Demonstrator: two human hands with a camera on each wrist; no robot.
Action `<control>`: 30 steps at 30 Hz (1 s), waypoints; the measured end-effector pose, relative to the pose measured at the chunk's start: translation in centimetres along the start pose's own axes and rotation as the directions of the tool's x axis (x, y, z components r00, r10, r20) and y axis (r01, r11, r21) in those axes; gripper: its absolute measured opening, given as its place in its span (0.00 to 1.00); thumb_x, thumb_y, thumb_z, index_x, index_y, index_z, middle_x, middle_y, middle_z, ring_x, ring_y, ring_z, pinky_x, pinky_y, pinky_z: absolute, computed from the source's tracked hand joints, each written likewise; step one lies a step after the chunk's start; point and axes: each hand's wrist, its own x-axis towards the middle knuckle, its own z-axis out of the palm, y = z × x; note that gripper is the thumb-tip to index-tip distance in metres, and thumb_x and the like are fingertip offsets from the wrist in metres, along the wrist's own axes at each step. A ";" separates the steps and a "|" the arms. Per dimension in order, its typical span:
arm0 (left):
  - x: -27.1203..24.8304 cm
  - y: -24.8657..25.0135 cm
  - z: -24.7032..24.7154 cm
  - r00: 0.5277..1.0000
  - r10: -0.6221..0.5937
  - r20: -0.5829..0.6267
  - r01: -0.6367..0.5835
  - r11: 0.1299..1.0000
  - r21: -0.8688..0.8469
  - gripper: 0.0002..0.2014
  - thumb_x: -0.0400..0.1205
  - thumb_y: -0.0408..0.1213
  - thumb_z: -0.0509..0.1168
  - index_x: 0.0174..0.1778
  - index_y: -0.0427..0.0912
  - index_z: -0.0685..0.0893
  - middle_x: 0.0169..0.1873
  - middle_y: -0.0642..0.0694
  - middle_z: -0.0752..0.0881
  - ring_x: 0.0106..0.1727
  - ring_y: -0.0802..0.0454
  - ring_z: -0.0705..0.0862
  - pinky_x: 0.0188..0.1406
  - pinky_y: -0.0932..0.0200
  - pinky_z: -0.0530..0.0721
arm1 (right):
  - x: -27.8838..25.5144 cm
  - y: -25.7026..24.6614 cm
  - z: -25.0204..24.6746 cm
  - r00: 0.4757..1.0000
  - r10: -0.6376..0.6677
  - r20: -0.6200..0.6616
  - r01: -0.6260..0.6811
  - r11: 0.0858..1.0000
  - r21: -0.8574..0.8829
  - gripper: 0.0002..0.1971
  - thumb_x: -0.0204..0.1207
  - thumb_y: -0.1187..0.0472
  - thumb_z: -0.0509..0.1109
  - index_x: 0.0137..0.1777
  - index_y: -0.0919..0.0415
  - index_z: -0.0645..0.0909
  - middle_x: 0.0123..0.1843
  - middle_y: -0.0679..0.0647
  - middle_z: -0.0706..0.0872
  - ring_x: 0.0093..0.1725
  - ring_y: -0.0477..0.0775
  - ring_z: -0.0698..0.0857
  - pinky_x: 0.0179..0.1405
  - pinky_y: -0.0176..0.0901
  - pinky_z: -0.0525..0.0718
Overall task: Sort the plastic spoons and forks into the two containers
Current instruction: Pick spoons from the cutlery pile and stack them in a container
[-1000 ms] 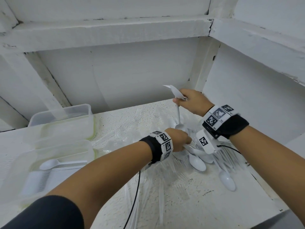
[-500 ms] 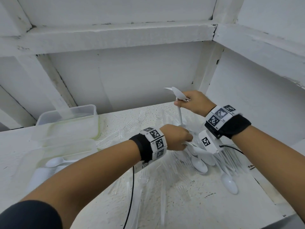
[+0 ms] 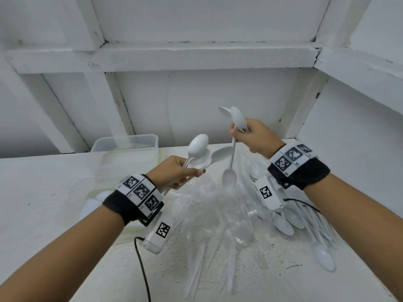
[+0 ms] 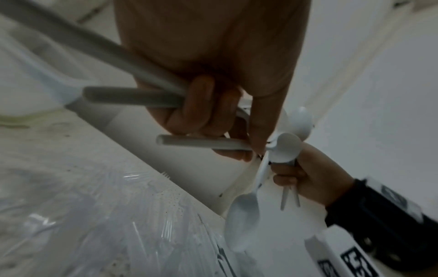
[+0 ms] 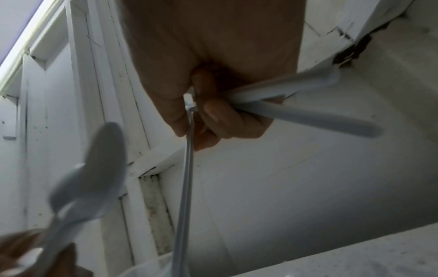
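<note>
The left hand (image 3: 174,171) clutches a bunch of white spoons (image 3: 197,147) by the handles; the right hand (image 3: 254,138) grasps several more, one dangling bowl-down. Best to carry both bunches together to the container (image 3: 128,141) beyond the left hand, keeping handles pinched firmly.

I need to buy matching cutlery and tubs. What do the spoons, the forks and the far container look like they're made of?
Spoons: opaque white plastic, smooth and slightly glossy, with thin moulded handles.
Forks: clear plastic, it seems; the shelf shows through them and glints run along the tines.
Container: translucent, frosted-looking plastic with rounded corners; the wall shows dimly through it. Which plastic each is cannot be told.
</note>
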 end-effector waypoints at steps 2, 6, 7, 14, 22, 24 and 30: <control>-0.5 -0.7 -0.7 0.998 -0.035 -0.060 0.026 0.991 -0.132 0.12 0.77 0.35 0.70 0.48 0.28 0.86 0.16 0.52 0.65 0.16 0.58 0.58 0.17 0.66 0.56 | -0.3 -1.0 1.5 0.999 0.002 0.040 -0.005 0.997 0.071 0.05 0.80 0.57 0.64 0.44 0.48 0.80 0.39 0.52 0.82 0.33 0.48 0.76 0.17 0.31 0.67; -1.7 -1.7 -1.8 0.988 -0.060 -0.144 0.017 0.958 -0.286 0.08 0.79 0.35 0.68 0.47 0.33 0.85 0.27 0.50 0.79 0.17 0.60 0.60 0.14 0.69 0.58 | -0.9 -2.8 4.1 0.993 -0.044 0.113 0.020 0.979 0.204 0.05 0.80 0.57 0.66 0.49 0.48 0.83 0.35 0.49 0.79 0.22 0.40 0.68 0.22 0.39 0.66; -2.0 -2.0 -2.0 0.985 -0.067 -0.161 0.013 0.950 -0.312 0.06 0.80 0.34 0.67 0.46 0.35 0.84 0.30 0.51 0.81 0.17 0.60 0.61 0.13 0.69 0.58 | -1.0 -3.2 4.7 0.991 -0.066 0.117 0.041 0.977 0.210 0.05 0.80 0.57 0.66 0.48 0.49 0.83 0.33 0.49 0.78 0.22 0.41 0.67 0.22 0.38 0.65; -3.6 -2.8 -2.5 0.976 -0.034 -0.215 -0.018 0.971 -0.238 0.05 0.81 0.35 0.65 0.48 0.37 0.81 0.29 0.51 0.80 0.17 0.60 0.61 0.15 0.69 0.59 | -1.0 -4.5 8.4 0.987 -0.159 -0.004 0.159 0.987 0.020 0.11 0.80 0.60 0.63 0.35 0.55 0.74 0.31 0.48 0.74 0.31 0.47 0.71 0.31 0.35 0.68; -4.7 -2.6 -3.5 0.955 -0.051 -0.294 -0.073 0.916 -0.395 0.14 0.85 0.53 0.52 0.54 0.49 0.76 0.42 0.47 0.75 0.22 0.59 0.62 0.19 0.66 0.58 | -0.7 -4.7 10.6 0.983 -0.156 0.093 0.167 0.979 -0.119 0.08 0.79 0.63 0.62 0.37 0.56 0.72 0.31 0.45 0.73 0.31 0.47 0.71 0.31 0.37 0.69; -4.7 -2.8 -3.7 0.946 -0.057 -0.319 -0.075 0.919 -0.386 0.16 0.86 0.54 0.48 0.51 0.49 0.75 0.41 0.48 0.75 0.22 0.58 0.62 0.19 0.66 0.60 | -0.8 -5.0 10.7 0.978 -0.179 0.109 0.191 0.975 -0.111 0.12 0.79 0.63 0.62 0.34 0.53 0.70 0.31 0.45 0.73 0.31 0.46 0.71 0.30 0.34 0.68; -4.4 -3.0 -2.8 0.960 0.036 -0.277 -0.114 0.956 -0.270 0.14 0.87 0.52 0.45 0.54 0.48 0.72 0.41 0.45 0.73 0.28 0.55 0.65 0.25 0.62 0.63 | -0.8 -5.7 11.9 0.978 -0.198 0.063 0.201 0.978 -0.062 0.12 0.79 0.62 0.63 0.35 0.49 0.69 0.32 0.42 0.73 0.31 0.40 0.72 0.28 0.27 0.67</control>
